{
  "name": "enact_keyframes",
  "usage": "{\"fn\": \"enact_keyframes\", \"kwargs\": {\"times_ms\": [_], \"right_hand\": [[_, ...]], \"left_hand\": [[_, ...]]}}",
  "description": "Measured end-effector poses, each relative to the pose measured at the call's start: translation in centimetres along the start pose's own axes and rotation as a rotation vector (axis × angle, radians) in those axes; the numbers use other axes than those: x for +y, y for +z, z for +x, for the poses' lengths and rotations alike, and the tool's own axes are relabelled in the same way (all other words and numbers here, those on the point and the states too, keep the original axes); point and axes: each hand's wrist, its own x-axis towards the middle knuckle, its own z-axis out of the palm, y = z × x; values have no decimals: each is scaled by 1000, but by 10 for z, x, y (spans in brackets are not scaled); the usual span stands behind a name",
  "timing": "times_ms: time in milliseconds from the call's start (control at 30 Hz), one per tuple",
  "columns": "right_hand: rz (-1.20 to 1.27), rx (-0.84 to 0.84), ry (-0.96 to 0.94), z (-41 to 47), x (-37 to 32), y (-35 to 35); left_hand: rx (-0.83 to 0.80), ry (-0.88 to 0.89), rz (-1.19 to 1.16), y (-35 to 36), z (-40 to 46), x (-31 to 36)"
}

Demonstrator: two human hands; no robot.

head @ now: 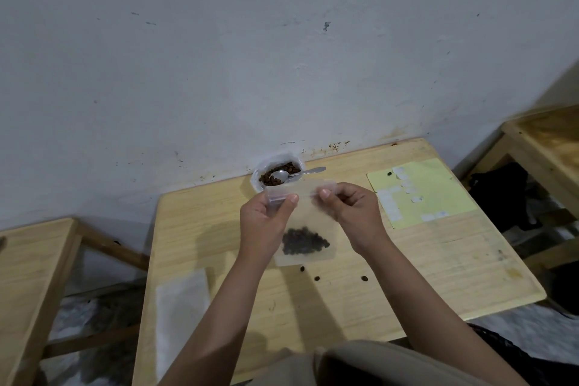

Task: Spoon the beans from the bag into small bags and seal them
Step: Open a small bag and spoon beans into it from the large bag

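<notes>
a person held a small clear bag upright above the middle of a wooden table, pinching its zip strip at the top with both hands. the left hand gripped the strip's left end, thumb pressed on the front; the right hand pinched the strip right of centre, fingers curled behind it. a dark heap of beans sat in the bottom of the small bag, whose lower edge hung just above the tabletop.

at the table's far edge, against the wall, stood the larger bag of beans, its mouth open, with a metal spoon resting across it, bowl on the beans and handle pointing right. three loose beans lay on the table just in front of the small bag. a stack of empty small bags lay near the table's left edge, close to the front. a yellow sheet carrying white labels lay by the right edge, toward the far corner.
</notes>
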Motion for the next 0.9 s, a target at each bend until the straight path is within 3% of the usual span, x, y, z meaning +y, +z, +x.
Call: {"fn": "enact_keyframes", "kwargs": {"times_ms": [300,467,667,900], "right_hand": [[-205,140,-5,4,12,-36],[-450,76,105,-4,40,-88],[-646,215,218,-4,59,-140],[-863,279,347,-13,73,-186]], "left_hand": [[-75,-80,-40,25,2,-15],[-77,-282,-113,58,9,-34],[-344,-450,326,104,-1,-89],[-441,-370,638,155,-28,-110]]}}
